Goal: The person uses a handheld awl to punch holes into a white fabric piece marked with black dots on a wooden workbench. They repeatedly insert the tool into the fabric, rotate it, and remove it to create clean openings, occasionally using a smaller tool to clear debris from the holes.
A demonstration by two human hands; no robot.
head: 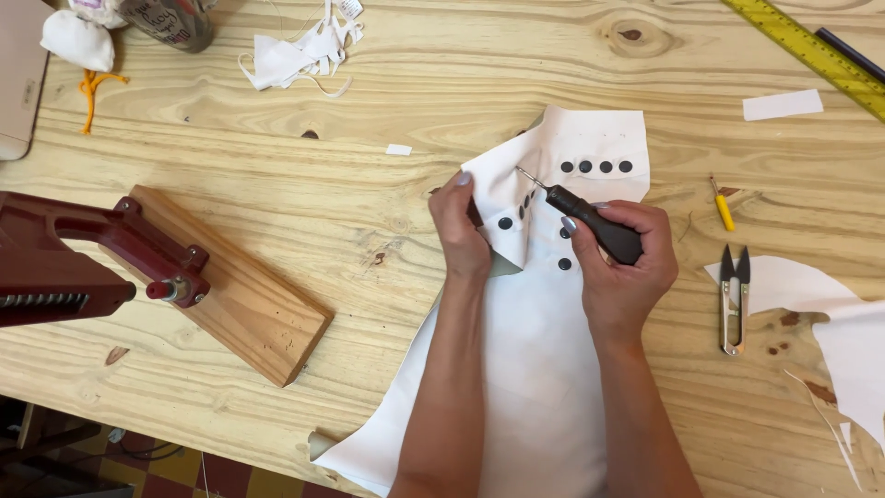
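Where the view looks straight down, a pale knotty pine plank worktop [369, 120] fills nearly the whole picture; a strip of red-and-yellow checkered floor [157, 466] shows past its near edge at lower left.

A large sheet of white fabric with rows of round black snap studs [544, 369] lies at centre, running from the near edge of the worktop to the middle, its upper part folded back on itself. At left, a dark red cast-metal hand press [64, 263] is bolted to a rectangular varnished wooden base block [249, 314]. More white cut pieces [830, 323] lie at the right edge. A yellow metal ruler [811, 51] crosses the upper right corner.

The left hand [461, 235] pinches the folded edge of the fabric, fingers closed on it. The right hand [622, 263] has its fingers wrapped around the dark-handled awl [590, 221], whose thin metal tip touches the fabric near the upper studs.

Smaller items: steel thread snips [733, 300] just right of the right hand, a short yellow pencil-like stub [722, 207] above them, a white paper strip [782, 104], and a heap of white fabric scraps [300, 51] at top centre-left.
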